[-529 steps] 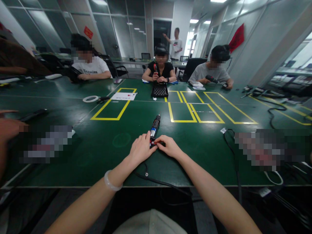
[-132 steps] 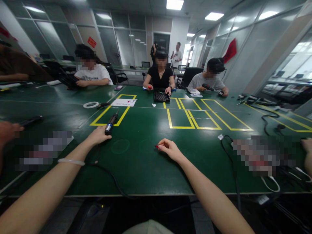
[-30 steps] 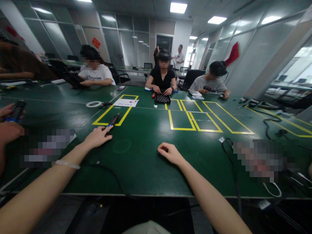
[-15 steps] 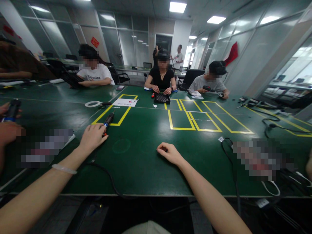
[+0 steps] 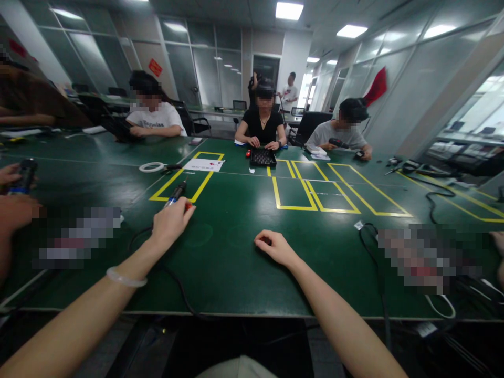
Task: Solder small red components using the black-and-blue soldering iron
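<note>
My left hand (image 5: 171,223) is closed around an electric screwdriver (image 5: 177,192), a dark tool with a blue band and a thin bit. The bit points away from me, over the yellow-taped rectangle (image 5: 201,191). Fingers cover most of the handle, with a bit of orange showing by the thumb. A black cable (image 5: 179,283) runs under my left wrist toward the table edge. On the green tabletop, right of centre, rests my right hand (image 5: 277,247). Its fingers are curled toward the thumb around a small dark gap, and no object shows in them.
A printed sheet (image 5: 205,165) and a white ring (image 5: 151,167) lie ahead on the left. Across the table a person sits behind a black tray (image 5: 263,157). More taped rectangles (image 5: 295,208) mark the right side. A co-worker's hand (image 5: 18,212) holds a similar tool at far left.
My left hand has moved right and slightly toward me, and it now wraps the screwdriver more fully. The right hand has stayed in place.
</note>
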Demonstrator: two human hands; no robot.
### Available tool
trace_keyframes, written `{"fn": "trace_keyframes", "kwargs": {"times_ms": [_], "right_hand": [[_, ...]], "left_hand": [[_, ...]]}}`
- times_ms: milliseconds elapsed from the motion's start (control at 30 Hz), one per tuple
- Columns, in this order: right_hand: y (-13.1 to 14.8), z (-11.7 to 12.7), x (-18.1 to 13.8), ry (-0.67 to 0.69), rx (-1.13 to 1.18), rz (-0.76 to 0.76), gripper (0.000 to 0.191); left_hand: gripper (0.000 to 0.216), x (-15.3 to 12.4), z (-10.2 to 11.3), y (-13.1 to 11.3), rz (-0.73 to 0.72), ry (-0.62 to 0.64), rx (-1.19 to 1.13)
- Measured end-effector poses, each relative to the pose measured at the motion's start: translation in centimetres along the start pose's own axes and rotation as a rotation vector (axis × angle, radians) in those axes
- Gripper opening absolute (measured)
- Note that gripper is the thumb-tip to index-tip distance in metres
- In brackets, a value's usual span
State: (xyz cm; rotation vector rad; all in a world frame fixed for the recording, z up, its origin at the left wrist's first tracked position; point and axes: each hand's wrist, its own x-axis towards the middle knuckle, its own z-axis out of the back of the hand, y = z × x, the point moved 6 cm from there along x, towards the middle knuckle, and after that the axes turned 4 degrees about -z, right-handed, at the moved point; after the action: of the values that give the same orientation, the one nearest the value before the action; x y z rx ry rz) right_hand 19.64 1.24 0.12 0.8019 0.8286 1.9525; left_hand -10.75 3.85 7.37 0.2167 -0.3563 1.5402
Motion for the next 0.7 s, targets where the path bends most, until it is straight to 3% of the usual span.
{"fn": "trace_keyframes", "kwargs": {"times_ms": [133,233,333,467,700], "right_hand": [[-0.1,-0.1,0.0,0.006,0.031,-0.008,0.014],[-0.4,-0.2,0.1,0.010,0.078,-0.020,0.013],[-0.4,-0.3,0.1,0.014,0.166,-0.009,0.014],[0.0,-0.6,0.0,0.041,0.253,0.038,0.020],[0.1,-0.8,0.0,0.061,0.240,0.010,0.022]], "left_hand": [[0.033,-1.0,-1.6,-6.9,-0.135,0.131,-0.503],[0.035,-2.4,-3.9,-11.9,-0.195,0.311,-0.882],[0.043,-4.0,-6.3,-15.4,-0.202,0.486,-1.143],[0.056,-5.4,-7.5,-17.1,-0.204,0.588,-1.258],[0.064,-5.9,-7.4,-16.9,-0.194,0.620,-1.321]]}}
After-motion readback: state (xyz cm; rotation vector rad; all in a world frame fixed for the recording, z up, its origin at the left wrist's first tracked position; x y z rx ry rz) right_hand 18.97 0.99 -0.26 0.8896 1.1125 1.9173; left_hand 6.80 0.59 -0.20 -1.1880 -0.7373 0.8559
